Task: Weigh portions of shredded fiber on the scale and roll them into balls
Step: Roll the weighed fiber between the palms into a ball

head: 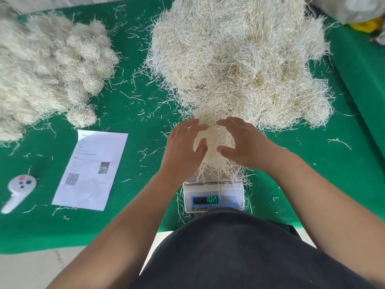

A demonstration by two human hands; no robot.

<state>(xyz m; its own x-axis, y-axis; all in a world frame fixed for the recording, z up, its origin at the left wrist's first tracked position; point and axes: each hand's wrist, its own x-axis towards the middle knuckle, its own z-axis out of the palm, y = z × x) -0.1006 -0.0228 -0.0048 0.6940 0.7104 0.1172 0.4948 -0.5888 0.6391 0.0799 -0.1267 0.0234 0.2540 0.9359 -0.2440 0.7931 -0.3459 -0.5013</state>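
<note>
A green felt-covered tabletop carries the work, littered with stray strands. At its near edge stands the scale, its display lit with green digits. On the scale's pan sits a portion of shredded fiber, strands hanging over the pan's front edge. The left hand and right hand cup this portion from either side, fingers curved round it and thumbs pressing its near face; both grips are closed on the fiber. Directly beyond the scale, and touching the portion's far side, rises the large loose heap of fiber. Left of the scale lies a printed sheet with a QR code and a small photo. Further left of the scale lies a white handheld remote with a red button. Beyond the sheet, far left of the scale, finished fiber balls are piled together.
</note>
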